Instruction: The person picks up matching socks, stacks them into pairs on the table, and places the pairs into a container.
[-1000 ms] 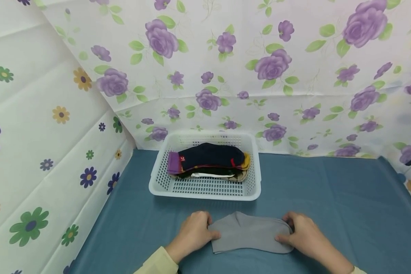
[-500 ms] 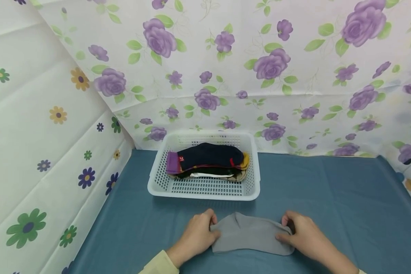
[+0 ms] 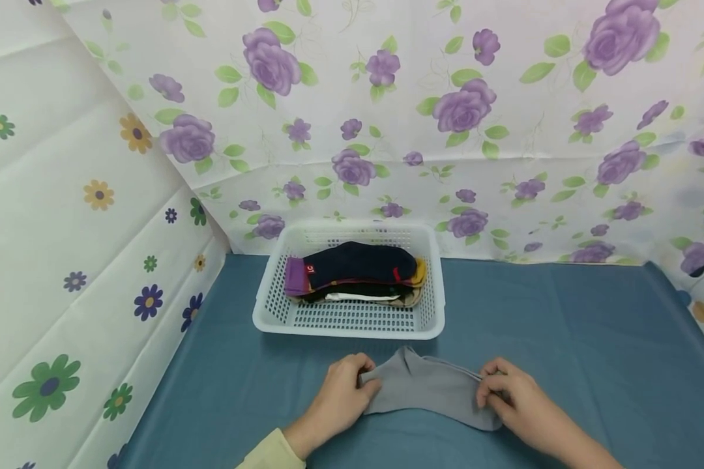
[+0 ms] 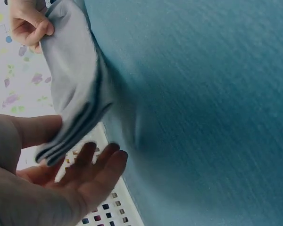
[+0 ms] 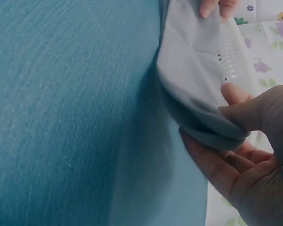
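A pair of grey socks, one lying on the other, stretches between my two hands in front of the basket. My left hand pinches the cuff end between thumb and index finger. In the left wrist view, stacked dark-edged layers of the socks show at that end, and the other fingers spread beneath. At the rounded toe end, my right hand pinches the fabric. The right wrist view shows its thumb above the layered toes and its fingers under them. The socks look lifted off the cloth at both ends.
A white perforated plastic basket stands behind the hands with several folded socks stacked in it, navy on top. Blue cloth covers the table. Flowered sheets hang at the back and sides.
Both hands have raised the grey socks slightly and moved them a little towards the basket. My right hand's fingers have shifted their hold along the toe end. The basket stays in place.
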{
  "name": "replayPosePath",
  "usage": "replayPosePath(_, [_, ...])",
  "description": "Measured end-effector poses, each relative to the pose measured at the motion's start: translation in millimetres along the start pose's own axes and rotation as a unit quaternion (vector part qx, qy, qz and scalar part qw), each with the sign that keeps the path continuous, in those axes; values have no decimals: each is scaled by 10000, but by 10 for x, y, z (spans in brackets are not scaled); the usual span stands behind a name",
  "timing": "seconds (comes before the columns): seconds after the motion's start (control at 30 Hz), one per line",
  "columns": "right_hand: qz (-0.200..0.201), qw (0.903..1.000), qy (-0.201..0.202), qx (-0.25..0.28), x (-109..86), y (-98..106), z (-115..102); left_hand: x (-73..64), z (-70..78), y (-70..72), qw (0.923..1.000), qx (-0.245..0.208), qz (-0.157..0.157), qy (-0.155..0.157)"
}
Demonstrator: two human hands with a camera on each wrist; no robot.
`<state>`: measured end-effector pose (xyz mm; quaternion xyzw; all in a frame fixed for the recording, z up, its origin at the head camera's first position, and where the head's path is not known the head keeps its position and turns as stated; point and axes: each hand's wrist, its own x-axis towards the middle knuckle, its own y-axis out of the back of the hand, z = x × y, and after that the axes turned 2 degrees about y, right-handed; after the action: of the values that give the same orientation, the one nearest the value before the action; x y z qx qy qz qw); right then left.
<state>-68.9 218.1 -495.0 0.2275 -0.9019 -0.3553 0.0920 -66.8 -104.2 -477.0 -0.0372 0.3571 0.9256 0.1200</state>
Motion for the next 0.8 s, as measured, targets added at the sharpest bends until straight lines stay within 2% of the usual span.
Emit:
replayPosePath(0.17, [184, 9995, -108, -211, -48, 32, -43, -41, 26, 9, 9988, -299, -318, -240])
replayPosePath(0.37, [197, 9968, -420, -649, -107, 76, -145, -80, 44, 24, 9965, -600, -281, -505])
replayPosePath(0.47, [116, 9953, -523, -806, -113, 98, -191, -95, 45, 45, 9934, -951, -401, -496])
replayPosePath(0.6, [-126, 9957, -619, -682, -107, 146, -260, -113, 42, 68, 9895, -1193, -669, -474])
replayPosePath(0.7, [-261, 9956, -636, -633, -108, 205, -327, -131, 52, 85, 9891, -1155, -705, -574])
replayPosePath(0.8, [-418, 9950, -656, -627, -112, 285, -390, -166, 78, 115, 9898, -1045, -587, -764])
